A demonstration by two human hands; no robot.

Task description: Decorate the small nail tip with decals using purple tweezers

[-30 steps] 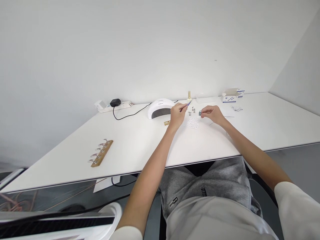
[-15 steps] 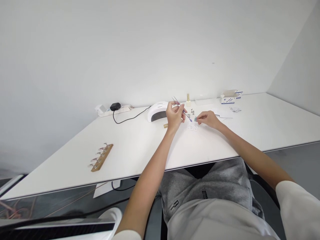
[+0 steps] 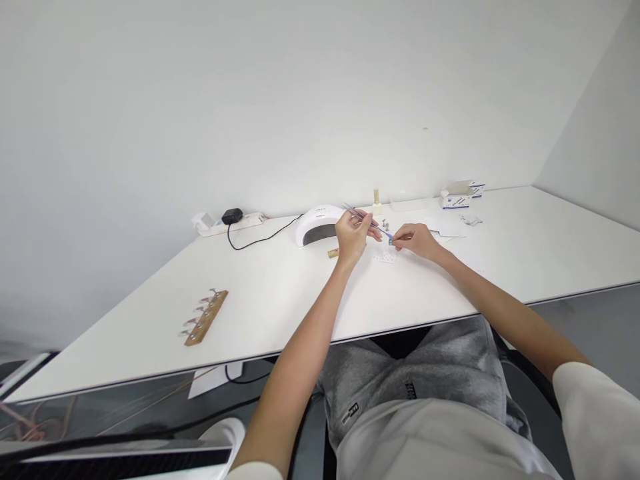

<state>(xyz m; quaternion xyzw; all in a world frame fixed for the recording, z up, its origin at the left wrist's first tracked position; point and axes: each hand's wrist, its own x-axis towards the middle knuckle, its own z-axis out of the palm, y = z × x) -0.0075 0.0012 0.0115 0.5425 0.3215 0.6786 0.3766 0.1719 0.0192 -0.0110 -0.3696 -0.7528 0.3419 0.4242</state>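
My left hand (image 3: 353, 239) is closed round slim purple tweezers (image 3: 361, 215), their thin prongs pointing up and away from me. The blunt purple tip at the other end meets a tiny shiny blue-green piece (image 3: 391, 241); whether it presses or just hovers, I cannot tell. That piece is pinched between the fingertips of my right hand (image 3: 416, 241), and its exact kind is too small to make out. Just below on the table lies a white sheet (image 3: 384, 257) with small marks. Small metallic pieces (image 3: 385, 225) stand behind the fingertips.
A white nail lamp (image 3: 320, 217) stands left of my hands, with a gold-coloured cylinder (image 3: 333, 253) in front. Behind are a polish bottle (image 3: 377, 203) and an open box (image 3: 455, 198). A wooden rack (image 3: 207, 320) with clear nail tips lies front left, a power strip (image 3: 235, 225) back left.
My left hand has shifted slightly right and turned, bringing the tweezers' blunt end from above the white sheet to the blue-green piece. My right hand has barely moved.
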